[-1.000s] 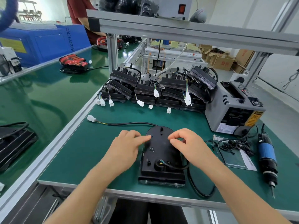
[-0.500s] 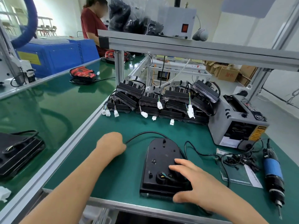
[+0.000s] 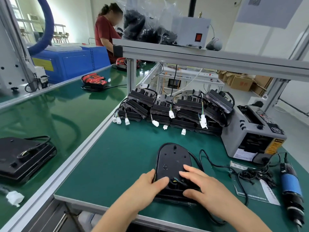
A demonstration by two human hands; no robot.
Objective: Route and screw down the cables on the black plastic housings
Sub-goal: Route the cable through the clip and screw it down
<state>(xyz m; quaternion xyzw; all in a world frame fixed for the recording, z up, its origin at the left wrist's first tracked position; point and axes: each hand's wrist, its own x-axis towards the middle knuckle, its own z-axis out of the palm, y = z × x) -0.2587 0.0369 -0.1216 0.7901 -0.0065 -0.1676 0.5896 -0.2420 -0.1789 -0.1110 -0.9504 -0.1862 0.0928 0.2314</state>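
head view: a black plastic housing [image 3: 173, 158] lies flat on the green bench [image 3: 117, 156], its rounded end pointing away from the person and its square end at the bench's near edge. the left hand [image 3: 147, 186] is at the housing's left side near the square end. its fingers [image 3: 151, 173] are bent against the left edge and its thumb lies across the top face, so it grips that edge. the right hand [image 3: 205, 186] lies on the housing's near right part with its fingers [image 3: 190, 169] fairly straight and spread. they are released and press down beside the cable outlet, and the thumb rests on the near rim. short coloured wires [image 3: 175, 179] show at the outlet between the two hands.

a black cable [image 3: 210, 162] hugs the housing's rounded far end, then loops over the bench to the housing's right. further right of the housing lie a heap of small black parts [image 3: 255, 174] on a printed sheet and a blue-bodied electric screwdriver [image 3: 291, 183]. a grey tape dispenser [image 3: 254, 133] stands right of and beyond the housing. beyond the housing, more black housings [image 3: 167, 108] are stacked in a row with white connectors [image 3: 171, 114] hanging from them. far left of the housing, on the neighbouring bench, another black housing [image 3: 21, 158] lies with its cable coiled on top. a person in a red shirt [image 3: 104, 34] stands well beyond the housing, to its left.
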